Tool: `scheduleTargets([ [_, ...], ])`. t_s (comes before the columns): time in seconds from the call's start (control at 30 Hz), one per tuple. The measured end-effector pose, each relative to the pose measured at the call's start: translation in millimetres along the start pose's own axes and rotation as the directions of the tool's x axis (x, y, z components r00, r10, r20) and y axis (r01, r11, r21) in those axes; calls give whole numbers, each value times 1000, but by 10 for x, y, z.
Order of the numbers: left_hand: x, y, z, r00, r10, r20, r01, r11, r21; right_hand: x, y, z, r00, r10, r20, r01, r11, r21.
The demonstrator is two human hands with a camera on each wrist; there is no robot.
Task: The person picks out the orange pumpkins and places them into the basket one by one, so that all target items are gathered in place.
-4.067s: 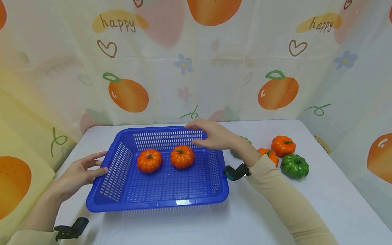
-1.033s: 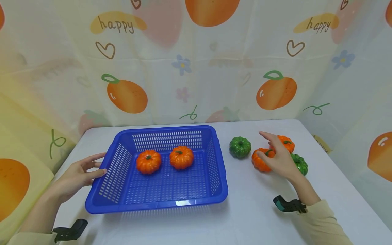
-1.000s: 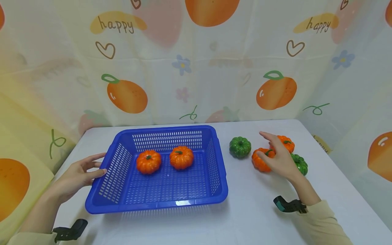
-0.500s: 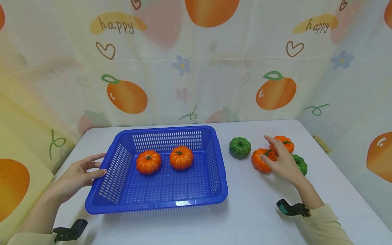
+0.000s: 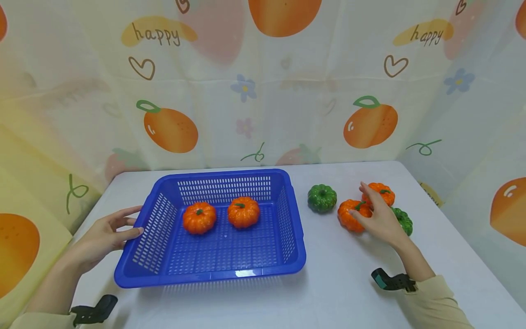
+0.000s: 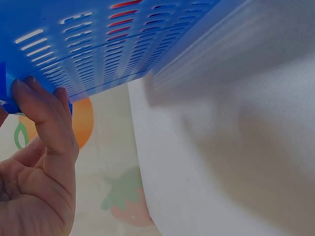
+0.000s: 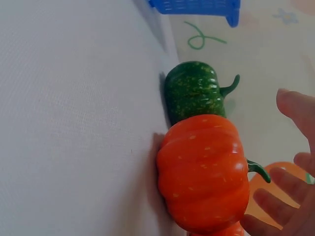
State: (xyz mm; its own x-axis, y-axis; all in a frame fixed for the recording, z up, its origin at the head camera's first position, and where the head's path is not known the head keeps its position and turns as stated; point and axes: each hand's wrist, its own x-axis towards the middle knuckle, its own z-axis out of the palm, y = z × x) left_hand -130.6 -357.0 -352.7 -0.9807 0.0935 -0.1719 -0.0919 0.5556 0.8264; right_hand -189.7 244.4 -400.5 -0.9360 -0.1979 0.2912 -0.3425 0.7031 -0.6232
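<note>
My left hand [image 5: 104, 230] holds the left rim of a blue plastic basket [image 5: 213, 275], thumb on top and fingertips pressed to the outer side, as the left wrist view shows. Inside the basket sit two small orange pumpkins, one to the left [image 5: 199, 218] and one in the middle [image 5: 243, 213]. My right hand [image 5: 382, 219] hovers with spread fingers over an orange pumpkin [image 5: 349, 215] and holds nothing. Behind its fingers is another orange pumpkin [image 5: 381, 193]. A green pumpkin [image 5: 403, 221] is partly hidden by the hand. In the right wrist view the fingers are beside the orange pumpkin's [image 7: 204, 172] stem.
Another green pumpkin [image 5: 322, 198] stands between the basket and the right-hand group. Everything rests on a white table [image 5: 328, 292]. A curtain [image 5: 263, 91] printed with fruit hangs behind the table and at both sides.
My right hand has moved from over the basket's back right corner to the pumpkins at right, then shifted slightly further right. The left hand and basket stay put.
</note>
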Motion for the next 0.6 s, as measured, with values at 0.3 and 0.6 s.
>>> scheduleTargets([
  [0.3,9,-7,-5,1000,3,-1,-3,1000,-2,-18,36,-19,995,67,69,-66,998,-10],
  [0.6,4,3,-1,1000,0,-1,0,1000,-6,-18,84,-14,983,125,134,-117,991,-70],
])
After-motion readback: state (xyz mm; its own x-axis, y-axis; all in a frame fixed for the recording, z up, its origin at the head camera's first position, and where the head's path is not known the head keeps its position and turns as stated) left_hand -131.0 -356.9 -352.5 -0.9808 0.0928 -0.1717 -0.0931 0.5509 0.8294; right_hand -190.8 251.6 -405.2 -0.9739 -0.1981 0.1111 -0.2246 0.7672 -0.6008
